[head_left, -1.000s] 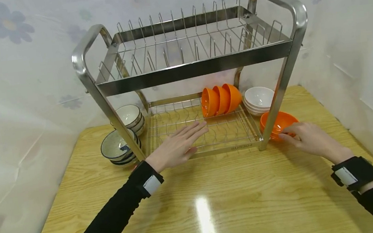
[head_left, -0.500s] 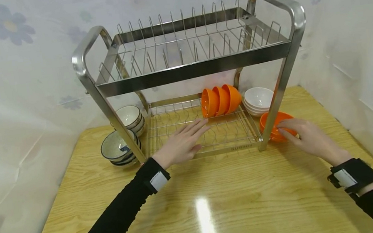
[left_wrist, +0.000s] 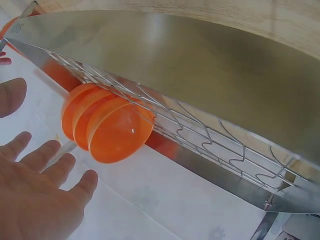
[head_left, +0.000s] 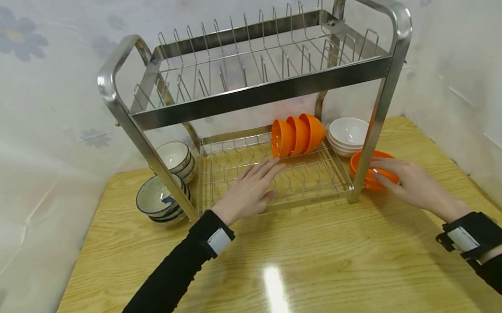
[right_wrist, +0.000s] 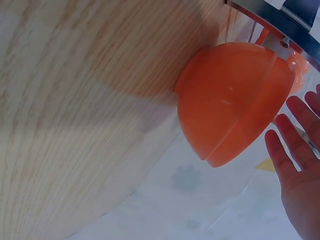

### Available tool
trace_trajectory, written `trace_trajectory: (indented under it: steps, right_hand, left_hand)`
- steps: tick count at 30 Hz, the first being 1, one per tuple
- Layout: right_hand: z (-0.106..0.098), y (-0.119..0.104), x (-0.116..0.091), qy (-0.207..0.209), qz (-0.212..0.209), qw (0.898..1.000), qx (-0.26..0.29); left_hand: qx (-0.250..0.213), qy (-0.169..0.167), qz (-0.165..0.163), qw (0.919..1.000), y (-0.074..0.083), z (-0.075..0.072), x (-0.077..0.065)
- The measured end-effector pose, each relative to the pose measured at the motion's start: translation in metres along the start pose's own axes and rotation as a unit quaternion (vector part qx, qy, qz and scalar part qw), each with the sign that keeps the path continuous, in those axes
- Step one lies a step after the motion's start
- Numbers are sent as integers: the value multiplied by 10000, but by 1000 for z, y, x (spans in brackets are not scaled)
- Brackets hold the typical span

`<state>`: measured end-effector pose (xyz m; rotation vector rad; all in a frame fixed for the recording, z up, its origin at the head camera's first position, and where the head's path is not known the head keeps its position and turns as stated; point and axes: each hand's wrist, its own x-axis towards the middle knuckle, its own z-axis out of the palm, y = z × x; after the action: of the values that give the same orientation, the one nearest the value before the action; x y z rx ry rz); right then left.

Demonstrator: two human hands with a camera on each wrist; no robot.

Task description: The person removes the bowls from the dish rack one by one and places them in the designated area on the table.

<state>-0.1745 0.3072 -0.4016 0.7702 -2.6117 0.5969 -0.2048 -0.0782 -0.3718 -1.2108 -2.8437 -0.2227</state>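
Note:
My left hand (head_left: 250, 190) is held palm down over the front of the dish rack's lower tier, fingers straight and holding nothing. Just beyond its fingertips, several orange bowls (head_left: 302, 134) stand on edge in the wire slots; the left wrist view shows these tilted bowls (left_wrist: 117, 130) past the spread fingers. At the right of the rack, my right hand (head_left: 406, 179) reaches over nested orange bowls (head_left: 370, 179) on the table, fingertips by the rim. In the right wrist view its fingers (right_wrist: 290, 145) are extended beside the orange bowls (right_wrist: 235, 100), not curled round them.
The two-tier steel rack (head_left: 262, 92) has upright wire prongs on top. White bowls (head_left: 349, 131) are stacked behind the orange ones at right. Patterned bowls (head_left: 157, 196) and cream bowls (head_left: 173, 155) stack at the left. A floral plastic sheet (head_left: 40, 125) encloses the table (head_left: 229, 284).
The left hand has shifted slightly right. The right hand has moved a little left over the orange bowls, and the top bowl's right rim has shifted left.

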Motion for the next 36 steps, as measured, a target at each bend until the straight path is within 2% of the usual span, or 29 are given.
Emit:
trace_trajectory:
  steps: [4,13,23,29,36]
  right_hand:
    - [-1,-1,2,-71,26,10000,46]
    - [-1,-3,2,26,-161,9999,46]
    - [3,-4,4,56,-370,9993,-53]
    - [4,-3,3,40,-377,9993,-16]
    - [4,-2,4,88,-424,9990,53]
  left_hand:
    - [-164,97,-151,9997,1,0,2]
    - [-390,15,-454,9982,6,-1,5]
    - [-969,536,-693,9914,8,3,14]
    - [-1116,404,-874,9891,9,5,17]
    - [-1333,277,-919,9864,8,7,19]
